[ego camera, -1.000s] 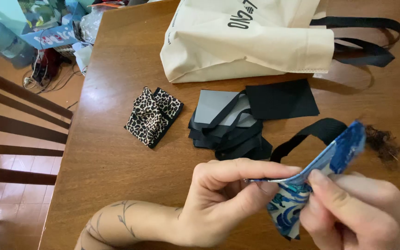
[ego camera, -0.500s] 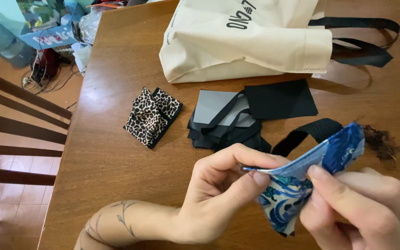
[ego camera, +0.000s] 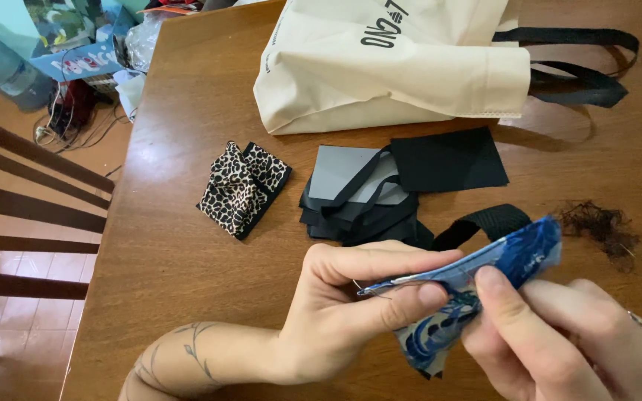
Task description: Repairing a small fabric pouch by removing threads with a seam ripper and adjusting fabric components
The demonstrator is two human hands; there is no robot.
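Both my hands grip a small blue patterned fabric piece [ego camera: 518, 256] above the near edge of the wooden table [ego camera: 180, 178]. My left hand [ego camera: 351, 304] pinches its left end between thumb and forefinger, where a thin metal pin or needle shows. My right hand [ego camera: 566, 341] pinches the right part from below. A stack of black and grey fabric pieces [ego camera: 380, 193] with a black strap lies just beyond my hands. A folded leopard-print fabric piece [ego camera: 243, 187] sits to its left.
A cream tote bag [ego camera: 388, 67] with black handles [ego camera: 581, 63] lies at the far side of the table. A tuft of dark brown threads [ego camera: 600, 226] sits at the right. Wooden chair slats [ego camera: 31, 200] and floor clutter [ego camera: 68, 67] are off the table's left edge.
My left thumb and forefinger have closed further along the blue fabric's edge, and both hands with the fabric have shifted slightly lower. Nothing on the table moved.
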